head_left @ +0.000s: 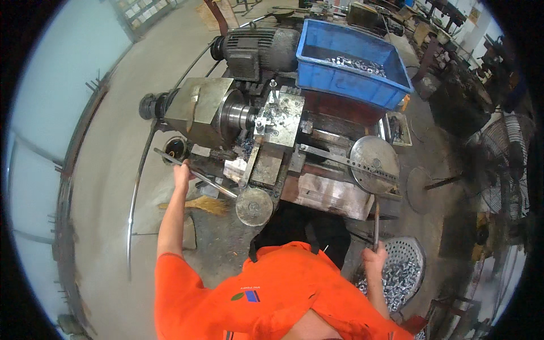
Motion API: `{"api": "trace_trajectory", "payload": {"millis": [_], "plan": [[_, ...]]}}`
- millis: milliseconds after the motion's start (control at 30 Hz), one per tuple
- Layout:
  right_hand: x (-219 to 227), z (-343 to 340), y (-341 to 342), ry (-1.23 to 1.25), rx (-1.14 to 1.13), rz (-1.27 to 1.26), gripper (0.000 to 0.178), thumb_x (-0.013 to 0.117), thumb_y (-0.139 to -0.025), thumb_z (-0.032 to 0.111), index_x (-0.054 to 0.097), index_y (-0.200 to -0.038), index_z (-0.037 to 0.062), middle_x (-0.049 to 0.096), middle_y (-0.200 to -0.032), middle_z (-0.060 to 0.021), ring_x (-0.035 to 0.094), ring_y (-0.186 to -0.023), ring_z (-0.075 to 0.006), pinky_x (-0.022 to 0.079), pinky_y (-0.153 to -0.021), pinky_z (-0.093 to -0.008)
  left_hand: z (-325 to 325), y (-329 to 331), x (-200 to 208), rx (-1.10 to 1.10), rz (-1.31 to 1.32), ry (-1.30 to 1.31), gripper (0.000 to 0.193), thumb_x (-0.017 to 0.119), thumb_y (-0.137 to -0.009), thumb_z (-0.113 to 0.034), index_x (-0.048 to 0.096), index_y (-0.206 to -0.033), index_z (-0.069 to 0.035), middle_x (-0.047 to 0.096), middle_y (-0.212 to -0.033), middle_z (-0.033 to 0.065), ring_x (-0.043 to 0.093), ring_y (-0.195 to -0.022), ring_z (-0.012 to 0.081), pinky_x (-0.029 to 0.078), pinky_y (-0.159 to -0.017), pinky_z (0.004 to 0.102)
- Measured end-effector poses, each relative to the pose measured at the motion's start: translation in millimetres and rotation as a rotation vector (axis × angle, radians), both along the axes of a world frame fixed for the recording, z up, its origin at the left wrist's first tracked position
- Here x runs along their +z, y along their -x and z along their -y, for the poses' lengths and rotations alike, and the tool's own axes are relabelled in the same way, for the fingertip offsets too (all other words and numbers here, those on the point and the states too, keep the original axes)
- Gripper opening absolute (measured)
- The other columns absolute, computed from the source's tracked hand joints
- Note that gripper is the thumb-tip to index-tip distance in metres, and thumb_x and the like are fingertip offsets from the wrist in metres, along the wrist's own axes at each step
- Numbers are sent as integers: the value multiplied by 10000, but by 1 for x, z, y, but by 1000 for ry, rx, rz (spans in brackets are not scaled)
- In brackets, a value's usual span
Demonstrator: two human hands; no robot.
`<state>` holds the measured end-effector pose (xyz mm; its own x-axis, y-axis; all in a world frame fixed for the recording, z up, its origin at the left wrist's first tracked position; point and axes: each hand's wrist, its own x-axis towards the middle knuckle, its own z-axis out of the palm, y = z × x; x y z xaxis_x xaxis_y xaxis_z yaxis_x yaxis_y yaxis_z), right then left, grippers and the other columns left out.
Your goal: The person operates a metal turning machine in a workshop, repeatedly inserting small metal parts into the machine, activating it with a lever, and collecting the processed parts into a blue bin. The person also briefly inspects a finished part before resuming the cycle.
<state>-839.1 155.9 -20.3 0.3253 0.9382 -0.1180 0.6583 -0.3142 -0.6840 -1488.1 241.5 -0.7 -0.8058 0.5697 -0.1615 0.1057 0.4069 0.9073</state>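
At the left, my left hand (181, 174) is closed round a long metal lever (214, 184), which runs to a round metal disc (254, 207) on the near side of a lathe. Low on the right, my right hand (374, 256) grips a second lever (377, 224) that reaches up to a larger round plate (374, 164). Between the two stands the lathe's tool block (280, 120), beside the chuck (237, 117) and its boxy headstock (198, 107). A flat bar with a row of holes (340, 157) links the block's side to the large plate.
A blue crate (352, 75) with small metal parts stands behind the lathe, next to an electric motor (260, 46). A perforated basket of metal parts (419, 266) sits by my right forearm. A straw broom (207, 205) lies on the floor at left; a fan (506, 164) stands far right.
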Motion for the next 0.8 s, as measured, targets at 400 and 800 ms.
{"api": "trace_trajectory", "payload": {"millis": [400, 800], "plan": [[21, -151, -141, 29, 4, 952, 534, 614, -548, 219, 554, -1050, 49, 584, -885, -139, 562, -800, -331, 451, -730, -406, -2, -8, 1, -186, 265, -100, 356, 486, -834, -328, 525, -978, -4, 580, -785, 91, 589, -664, 187, 507, -520, 304], [3, -67, -16, -276, 149, 381, 526, 586, -555, 112, 563, -1070, 6, 511, -1160, -209, 485, -1069, -349, 377, -925, -365, 34, 20, -85, -811, -896, 794, 483, 498, -798, -477, 565, -1002, -44, 587, -983, 201, 588, -874, 325, 479, -718, 418]]}}
